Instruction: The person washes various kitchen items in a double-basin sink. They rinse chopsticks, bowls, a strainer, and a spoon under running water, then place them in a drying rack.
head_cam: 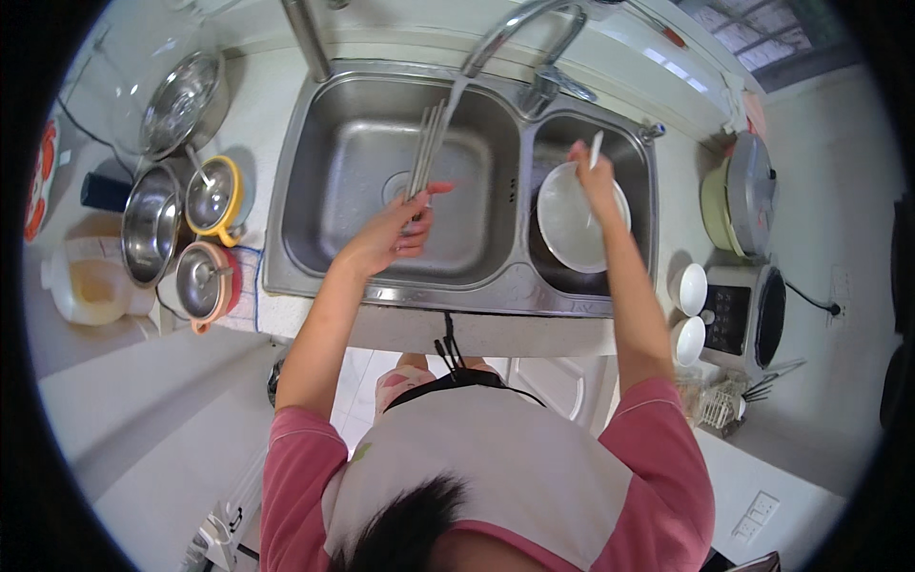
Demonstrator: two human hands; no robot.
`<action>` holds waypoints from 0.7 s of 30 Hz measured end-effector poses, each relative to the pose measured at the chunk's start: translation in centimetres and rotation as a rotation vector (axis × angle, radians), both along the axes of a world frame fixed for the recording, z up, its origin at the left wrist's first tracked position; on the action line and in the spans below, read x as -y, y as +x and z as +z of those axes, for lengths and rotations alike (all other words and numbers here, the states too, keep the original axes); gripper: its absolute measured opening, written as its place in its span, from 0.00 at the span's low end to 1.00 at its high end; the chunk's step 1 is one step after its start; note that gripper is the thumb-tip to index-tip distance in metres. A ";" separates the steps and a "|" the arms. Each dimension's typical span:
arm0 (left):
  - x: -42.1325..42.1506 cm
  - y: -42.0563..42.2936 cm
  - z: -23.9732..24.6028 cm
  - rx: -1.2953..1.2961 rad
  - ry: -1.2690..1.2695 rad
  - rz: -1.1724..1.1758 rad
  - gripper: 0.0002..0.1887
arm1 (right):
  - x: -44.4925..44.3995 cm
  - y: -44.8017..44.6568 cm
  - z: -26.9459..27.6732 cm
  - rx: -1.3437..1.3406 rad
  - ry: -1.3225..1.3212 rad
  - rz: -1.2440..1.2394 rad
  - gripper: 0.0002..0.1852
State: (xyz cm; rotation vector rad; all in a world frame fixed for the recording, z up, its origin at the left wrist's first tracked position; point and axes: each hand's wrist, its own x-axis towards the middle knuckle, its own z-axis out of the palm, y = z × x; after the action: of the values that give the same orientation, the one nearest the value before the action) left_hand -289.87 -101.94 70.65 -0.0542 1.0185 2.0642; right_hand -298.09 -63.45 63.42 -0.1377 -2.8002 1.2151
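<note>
My left hand [400,230] is closed around several metal chopsticks [427,146] over the large basin of a steel double sink [336,154]. Water [454,96] runs from the curved faucet [504,30], close by the chopsticks' upper ends. Over the small basin, my right hand [595,175] has the white handle of a utensil [596,146] between its fingers. That utensil's lower part lies over a white bowl [572,218] in the small basin; its exact kind cannot be told.
Steel bowls [151,225], a yellow-rimmed cup [214,200], a pink-rimmed cup [207,282] and a plastic jug [93,286] stand left of the sink. To the right are two small white bowls [688,289], a lidded pot [747,193] and a countertop appliance [740,314].
</note>
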 end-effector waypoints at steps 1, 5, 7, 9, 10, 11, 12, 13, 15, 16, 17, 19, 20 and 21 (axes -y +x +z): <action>-0.1 -0.2 -0.2 0.028 -0.062 0.019 0.23 | -0.3 1.8 -2.1 -0.038 0.115 -0.006 0.25; -0.4 -0.3 -0.8 0.079 0.037 0.082 0.18 | -0.2 6.0 -5.7 0.069 0.305 0.072 0.23; -0.6 -0.8 -1.1 0.072 0.002 0.104 0.18 | 1.8 5.9 -4.2 -0.212 0.476 0.061 0.22; -1.2 -1.8 -1.5 0.070 -0.006 0.127 0.18 | 5.1 4.5 -1.3 -0.232 0.289 0.049 0.23; -1.8 -2.6 -1.6 0.082 -0.013 0.140 0.17 | 8.0 3.4 -0.3 -0.081 0.018 0.009 0.23; -2.4 -3.1 -1.8 0.084 -0.007 0.144 0.17 | 11.1 2.9 0.4 0.034 -0.479 0.076 0.23; -3.1 -3.6 -1.9 0.121 -0.017 0.115 0.15 | 14.4 2.2 1.0 0.178 -0.981 0.140 0.22; -3.8 -4.1 -1.9 0.141 -0.016 0.083 0.14 | 17.2 1.2 1.5 0.385 -1.269 0.040 0.22; -4.7 -4.5 -1.7 0.163 -0.073 0.079 0.13 | 20.6 -0.8 2.5 0.626 -1.568 -0.019 0.22; -4.9 -4.5 -1.4 0.166 -0.132 0.105 0.14 | 21.6 -1.9 2.9 0.666 -1.573 -0.013 0.23; -4.9 -4.3 -1.1 0.176 -0.184 0.130 0.15 | 22.2 -3.0 3.3 0.746 -1.581 -0.041 0.24; -4.3 -3.7 -0.3 0.172 -0.208 0.136 0.16 | 22.6 -5.2 4.1 0.722 -1.692 -0.018 0.25; -4.0 -3.3 0.0 0.143 -0.176 0.124 0.16 | 22.7 -5.9 4.3 0.784 -1.739 -0.078 0.25; -3.7 -3.0 0.3 0.195 -0.168 0.111 0.16 | 22.7 -6.3 4.5 0.685 -1.753 0.020 0.25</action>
State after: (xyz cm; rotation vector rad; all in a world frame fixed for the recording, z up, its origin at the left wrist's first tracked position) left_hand -292.89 -98.28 70.98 -0.3985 1.0851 2.0208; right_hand -304.42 -86.15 67.95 -0.6501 -0.9785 3.5211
